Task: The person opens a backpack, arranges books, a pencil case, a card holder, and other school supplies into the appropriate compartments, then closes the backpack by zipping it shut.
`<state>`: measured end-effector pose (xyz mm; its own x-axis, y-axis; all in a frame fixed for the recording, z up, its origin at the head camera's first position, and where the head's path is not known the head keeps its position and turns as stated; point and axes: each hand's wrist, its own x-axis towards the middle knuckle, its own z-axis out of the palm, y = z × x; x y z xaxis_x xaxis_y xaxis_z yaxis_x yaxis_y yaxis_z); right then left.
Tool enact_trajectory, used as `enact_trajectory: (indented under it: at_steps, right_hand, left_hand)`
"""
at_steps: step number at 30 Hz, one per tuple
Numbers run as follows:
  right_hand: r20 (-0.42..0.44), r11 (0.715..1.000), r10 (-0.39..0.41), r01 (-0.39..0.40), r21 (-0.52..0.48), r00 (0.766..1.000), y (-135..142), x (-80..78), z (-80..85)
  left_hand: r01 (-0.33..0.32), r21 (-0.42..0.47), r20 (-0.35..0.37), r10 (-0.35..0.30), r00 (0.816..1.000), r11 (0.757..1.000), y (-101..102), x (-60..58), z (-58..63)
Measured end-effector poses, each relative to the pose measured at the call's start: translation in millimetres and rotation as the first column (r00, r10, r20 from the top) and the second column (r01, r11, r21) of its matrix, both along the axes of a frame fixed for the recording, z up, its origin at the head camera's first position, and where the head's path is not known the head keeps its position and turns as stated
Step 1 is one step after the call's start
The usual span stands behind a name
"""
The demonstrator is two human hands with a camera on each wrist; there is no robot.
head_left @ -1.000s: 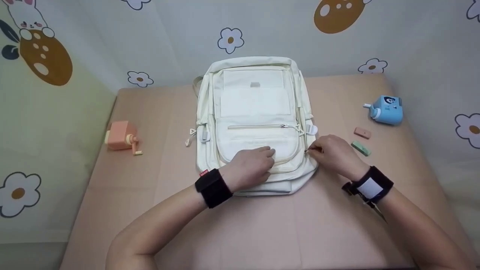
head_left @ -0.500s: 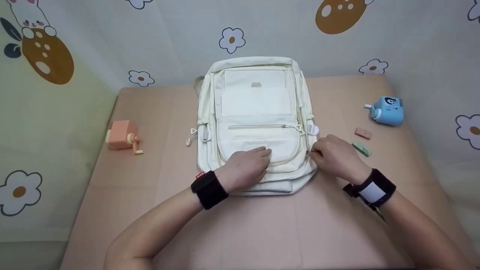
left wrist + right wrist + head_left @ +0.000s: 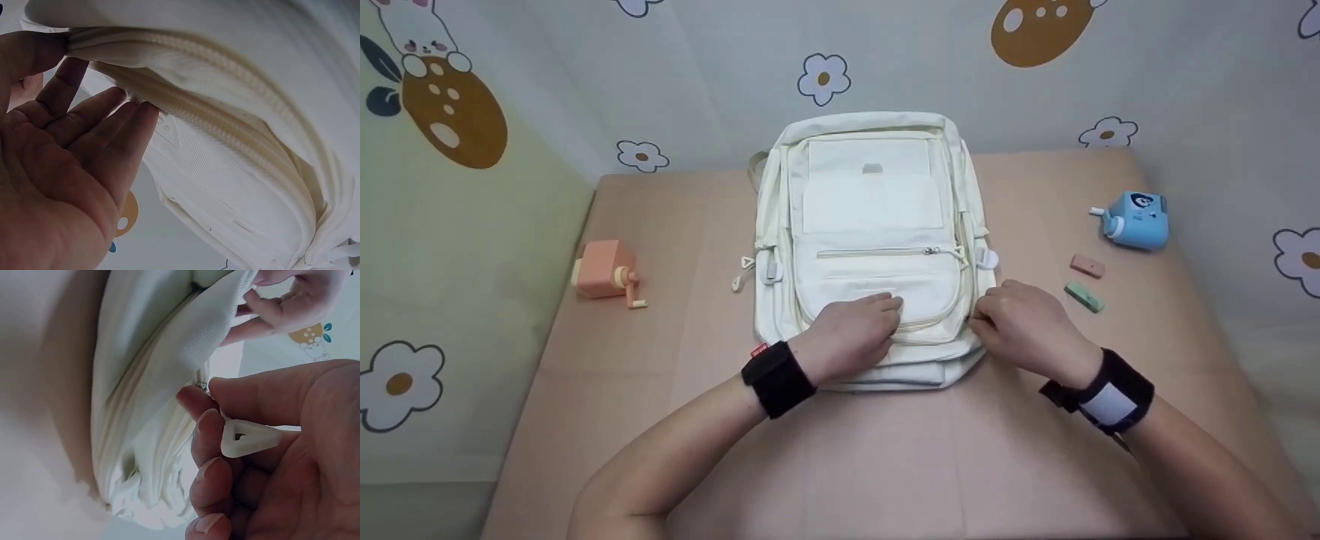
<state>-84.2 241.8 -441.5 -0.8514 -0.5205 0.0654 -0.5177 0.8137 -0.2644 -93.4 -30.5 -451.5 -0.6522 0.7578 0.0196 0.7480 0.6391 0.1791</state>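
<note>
A cream backpack [image 3: 871, 202] lies in the middle of the table, its front pocket facing up. My left hand [image 3: 855, 337] is over the lower front; in the left wrist view, its thumb and index finger pinch the bag's fabric edge near a curved zipper [image 3: 225, 126], with the other fingers fairly straight. At the bag's lower right side, my right hand [image 3: 1024, 326] pinches a zipper pull [image 3: 247, 437] between thumb and index finger. The pull's pale triangular loop hangs across the curled fingers. In the head view that pull is hidden by the hand.
On the left stands an orange pencil sharpener [image 3: 606, 270] with a crank. A blue crank sharpener [image 3: 1138, 220] is at the right, with a pink eraser [image 3: 1087, 265] and a green eraser [image 3: 1084, 297] in front. Patterned cloth [image 3: 720, 82] hangs behind the table.
My right hand has moved a little down along the bag's right side, towards the bottom corner, with the zipper pull. My left hand has shifted slightly left.
</note>
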Motion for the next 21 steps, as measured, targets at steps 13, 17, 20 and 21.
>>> enact_trajectory:
  at_steps: [13, 17, 20, 21]
  right_hand:
    - [-0.018, 1.000, 0.000, 0.000, -0.010, 1.000, -1, 2.6, -2.0]
    - [-0.018, 1.000, -0.009, 0.009, -0.005, 1.000, -1, 2.3, -2.6]
    - [-0.013, 1.000, -0.018, 0.018, -0.002, 1.000, -1, 2.7, -3.3]
    - [-0.011, 1.000, -0.021, 0.021, 0.001, 1.000, -1, 2.8, -3.7]
  left_hand:
    - [-0.003, 0.002, 0.033, 0.002, 0.999, 1.000, -6, 1.1, -0.6]
    - [0.015, 0.006, 0.024, -0.015, 1.000, 1.000, -13, 4.0, -0.2]
    - [0.016, 0.003, 0.004, -0.016, 1.000, 1.000, -22, 6.3, -0.1]
    - [0.011, -0.002, -0.003, -0.011, 1.000, 1.000, -25, 7.1, -0.2]
